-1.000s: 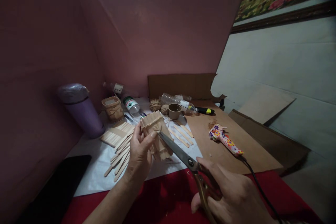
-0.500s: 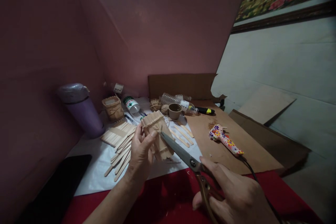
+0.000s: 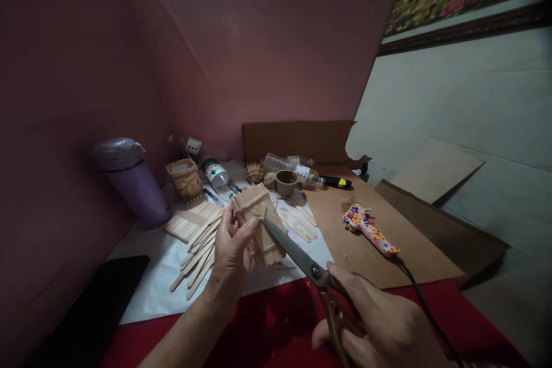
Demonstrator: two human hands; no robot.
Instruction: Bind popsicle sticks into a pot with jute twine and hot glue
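My left hand (image 3: 233,244) grips a small craft-stick holder (image 3: 269,244), its flat sticks side by side with twine bands around both ends. A small twine bow (image 3: 260,214) sits on its front face, near my left thumb. In my right hand (image 3: 379,316) is a pair of scissors (image 3: 297,250), my thumb and fingers through the bronze handles. The blades look closed together, and their tip touches or nearly touches the bow. Beneath and left of the holder, loose craft sticks (image 3: 200,259) fan out on a white sheet (image 3: 149,293).
A floral glue gun (image 3: 371,230) with a black cord lies on cardboard (image 3: 418,256) at right. Behind are a brown cup (image 3: 286,184), twine balls (image 3: 255,172), plastic bottles (image 3: 215,172), a yellow-black cutter (image 3: 338,182) and a decorated pot (image 3: 185,178). A purple tumbler (image 3: 138,184) stands left.
The scissors and my right hand have shifted very slightly left and down. The scissor tip stays at the bow, and my left hand keeps its hold.
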